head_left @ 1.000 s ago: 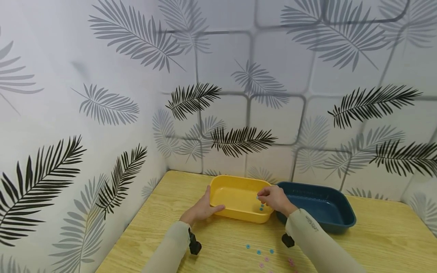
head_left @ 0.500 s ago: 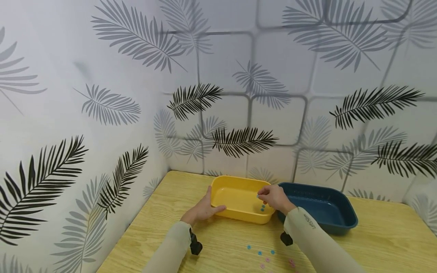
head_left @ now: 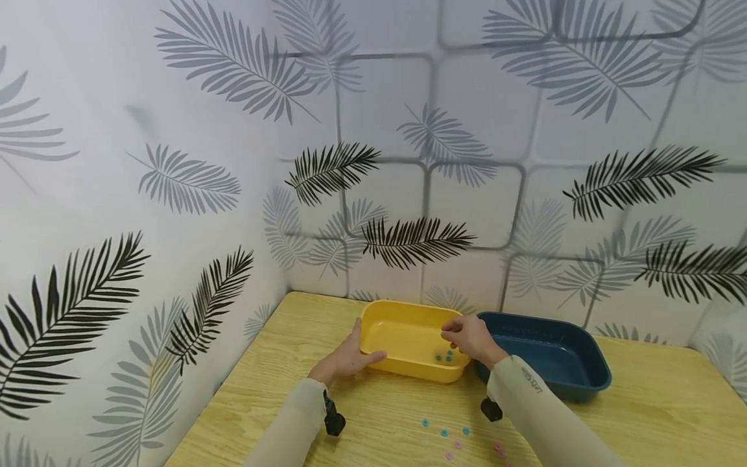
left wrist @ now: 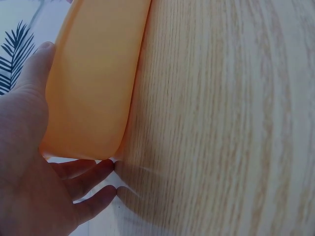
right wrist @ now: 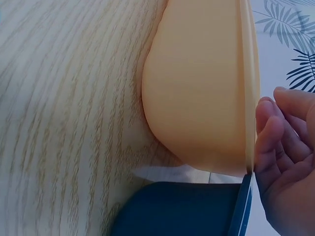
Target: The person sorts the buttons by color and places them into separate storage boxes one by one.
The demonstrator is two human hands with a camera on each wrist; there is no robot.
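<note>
A yellow plastic tub (head_left: 403,368) stands on the table, with several small blue ring-shaped beads (head_left: 439,358) on its floor near the right end. My left hand (head_left: 349,355) grips the tub's left end, thumb at the front rim and fingers around the end wall, as the left wrist view shows. Over the right end of the tub hovers my right hand (head_left: 469,336), its fingers bent and the thumb near the index finger. No bead shows between those fingertips (right wrist: 280,91) in the right wrist view.
A dark blue tub (head_left: 574,389) stands against the yellow tub's right end. More blue beads (head_left: 444,432) and pink beads (head_left: 458,445) lie on the wooden table (head_left: 385,421) in front. A leaf-patterned wall (head_left: 467,272) rises behind the table.
The blue bead my right fingers pinched has dropped into the yellow tub, left of the other beads there. Both hands have stayed nearly in place.
</note>
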